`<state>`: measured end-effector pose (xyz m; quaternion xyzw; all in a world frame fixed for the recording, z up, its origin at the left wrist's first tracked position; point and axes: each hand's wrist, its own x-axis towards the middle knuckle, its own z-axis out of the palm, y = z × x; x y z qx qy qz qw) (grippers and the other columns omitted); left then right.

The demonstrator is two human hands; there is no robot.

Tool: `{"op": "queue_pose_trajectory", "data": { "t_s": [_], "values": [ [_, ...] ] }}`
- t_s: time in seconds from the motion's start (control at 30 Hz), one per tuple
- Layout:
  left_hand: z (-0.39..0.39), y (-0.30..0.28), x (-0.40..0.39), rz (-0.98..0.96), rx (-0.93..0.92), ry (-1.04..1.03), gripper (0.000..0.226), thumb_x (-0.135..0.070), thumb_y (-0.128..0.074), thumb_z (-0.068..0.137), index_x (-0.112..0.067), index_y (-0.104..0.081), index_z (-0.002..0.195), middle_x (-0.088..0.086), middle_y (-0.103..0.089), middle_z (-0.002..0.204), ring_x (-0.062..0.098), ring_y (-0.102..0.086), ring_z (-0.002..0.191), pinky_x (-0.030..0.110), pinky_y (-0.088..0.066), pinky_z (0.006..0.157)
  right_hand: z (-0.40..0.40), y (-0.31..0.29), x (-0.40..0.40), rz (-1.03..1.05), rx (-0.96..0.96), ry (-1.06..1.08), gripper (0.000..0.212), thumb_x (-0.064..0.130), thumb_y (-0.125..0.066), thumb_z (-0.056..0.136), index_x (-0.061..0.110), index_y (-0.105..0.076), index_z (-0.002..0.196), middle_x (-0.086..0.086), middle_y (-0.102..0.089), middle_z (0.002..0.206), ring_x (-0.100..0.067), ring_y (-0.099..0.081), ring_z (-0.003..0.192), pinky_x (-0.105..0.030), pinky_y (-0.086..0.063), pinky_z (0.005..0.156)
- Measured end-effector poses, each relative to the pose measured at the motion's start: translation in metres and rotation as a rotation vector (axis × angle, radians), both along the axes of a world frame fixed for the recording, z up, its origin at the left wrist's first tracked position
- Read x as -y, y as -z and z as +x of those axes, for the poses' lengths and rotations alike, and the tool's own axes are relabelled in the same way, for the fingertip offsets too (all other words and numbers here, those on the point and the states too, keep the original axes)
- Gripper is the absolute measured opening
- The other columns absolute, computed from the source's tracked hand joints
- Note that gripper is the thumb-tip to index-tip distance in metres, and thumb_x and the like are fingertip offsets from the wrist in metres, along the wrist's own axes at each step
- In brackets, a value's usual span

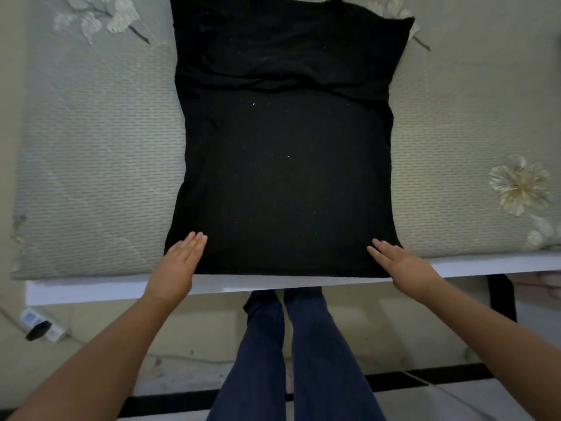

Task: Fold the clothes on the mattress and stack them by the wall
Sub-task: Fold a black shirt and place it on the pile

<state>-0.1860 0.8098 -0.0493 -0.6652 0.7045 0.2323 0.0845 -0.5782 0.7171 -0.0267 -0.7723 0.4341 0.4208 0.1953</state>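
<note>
head | black garment (285, 165) flat on mattress (91, 147) | hands (179, 262) (400, 268) pressing hem

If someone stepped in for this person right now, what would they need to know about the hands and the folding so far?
Left hand: open, flat on the near left corner of the black garment.
Right hand: open, flat on the near right corner.
The garment lies spread on the mattress, hem at the near edge, with the sleeves apparently tucked in across the chest.
Done: laid out and smoothed, sides seemingly folded in.
Left: fold it lengthwise, then stack it by the wall. No stack or other clothes are in view.
</note>
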Motion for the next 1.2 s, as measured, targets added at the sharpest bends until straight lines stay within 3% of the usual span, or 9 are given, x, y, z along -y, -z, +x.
{"op": "queue_pose_trajectory", "data": {
  "t_s": [0.07, 0.2, 0.27, 0.37, 0.57, 0.67, 0.83, 1.03, 1.2],
  "values": [
    [0.007, -0.013, -0.016, -0.002, -0.044, 0.006, 0.080, 0.038, -0.059, 0.039, 0.017, -0.052, 0.116, 0.034, -0.054, 0.119, 0.047, -0.058, 0.102, 0.049, -0.049, 0.084, -0.003, -0.008, -0.010, 0.113, 0.006, 0.044, 0.073, -0.007, -0.033, 0.089, 0.021, 0.000, 0.147, 0.001, 0.001, 0.156, -0.015, -0.021, 0.140, -0.022, -0.026, 0.108],
    [0.029, -0.039, -0.030, 0.125, -0.088, -0.178, 0.072, 0.017, -0.040, 0.080, -0.007, -0.016, 0.144, 0.012, -0.019, 0.151, 0.023, -0.029, 0.137, 0.028, -0.029, 0.105, 0.008, -0.023, -0.011, 0.237, -0.015, 0.121, 0.066, -0.005, -0.033, 0.090, 0.023, -0.012, 0.147, -0.002, -0.024, 0.153, -0.018, -0.036, 0.133, -0.023, -0.028, 0.105],
    [0.035, -0.046, -0.012, 0.087, -0.074, -0.196, 0.065, 0.014, -0.041, 0.084, -0.005, -0.020, 0.143, 0.014, -0.022, 0.151, 0.024, -0.027, 0.138, 0.030, -0.023, 0.108, 0.018, -0.031, 0.011, 0.138, -0.007, 0.154, 0.065, -0.002, -0.034, 0.091, 0.022, -0.011, 0.147, -0.004, -0.027, 0.151, -0.021, -0.036, 0.133, -0.025, -0.028, 0.105],
    [0.035, -0.058, 0.043, -0.043, -0.041, -0.176, 0.058, 0.006, -0.045, 0.088, -0.001, -0.023, 0.142, 0.016, -0.025, 0.149, 0.026, -0.026, 0.138, 0.030, -0.014, 0.112, 0.037, -0.045, 0.061, -0.102, -0.032, 0.154, 0.067, 0.003, -0.038, 0.091, 0.016, -0.005, 0.147, -0.004, -0.018, 0.154, -0.021, -0.027, 0.138, -0.032, -0.015, 0.113],
    [0.021, -0.070, 0.168, -0.162, 0.152, -0.067, 0.058, 0.002, -0.028, 0.093, -0.004, -0.006, 0.145, 0.011, -0.010, 0.155, 0.021, -0.009, 0.143, 0.028, -0.003, 0.113, 0.061, -0.061, 0.153, -0.497, 0.018, 0.255, 0.054, 0.010, -0.033, 0.094, 0.005, -0.015, 0.145, -0.012, -0.024, 0.150, -0.025, -0.021, 0.139, -0.040, -0.011, 0.114],
    [0.021, -0.068, 0.220, -0.193, 0.233, -0.065, 0.055, -0.003, -0.024, 0.096, -0.004, 0.001, 0.145, 0.011, -0.004, 0.155, 0.021, -0.005, 0.143, 0.029, -0.003, 0.114, 0.058, -0.055, 0.198, -0.590, 0.047, 0.308, 0.052, 0.006, -0.028, 0.096, 0.002, -0.011, 0.145, -0.016, -0.015, 0.153, -0.029, -0.012, 0.142, -0.042, -0.004, 0.114],
    [0.028, -0.055, 0.308, -0.224, 0.382, -0.048, 0.055, -0.004, -0.021, 0.097, -0.004, 0.008, 0.144, 0.010, 0.002, 0.155, 0.020, 0.000, 0.143, 0.030, 0.001, 0.115, 0.055, -0.031, 0.276, -0.745, 0.241, 0.386, 0.050, -0.005, -0.033, 0.091, -0.009, -0.021, 0.140, -0.030, -0.021, 0.147, -0.040, -0.018, 0.139, -0.046, 0.000, 0.113],
    [0.039, -0.037, 0.399, -0.236, 0.407, -0.081, 0.057, -0.003, -0.024, 0.095, -0.005, 0.004, 0.145, 0.009, -0.002, 0.155, 0.018, -0.003, 0.143, 0.030, 0.003, 0.115, 0.064, 0.000, 0.361, -0.776, 0.162, 0.365, 0.051, 0.000, -0.030, 0.093, -0.004, -0.018, 0.142, -0.022, -0.020, 0.150, -0.032, -0.015, 0.141, -0.048, 0.004, 0.113],
    [0.041, -0.015, 0.451, -0.305, 0.376, -0.098, 0.058, -0.003, -0.030, 0.095, -0.005, -0.003, 0.146, 0.013, -0.009, 0.154, 0.023, -0.006, 0.143, 0.033, 0.003, 0.114, 0.071, 0.023, 0.409, -0.812, 0.126, 0.481, 0.053, 0.004, -0.040, 0.089, 0.000, -0.026, 0.140, -0.019, -0.036, 0.144, -0.031, -0.025, 0.138, -0.057, -0.002, 0.111]
  ]
}}
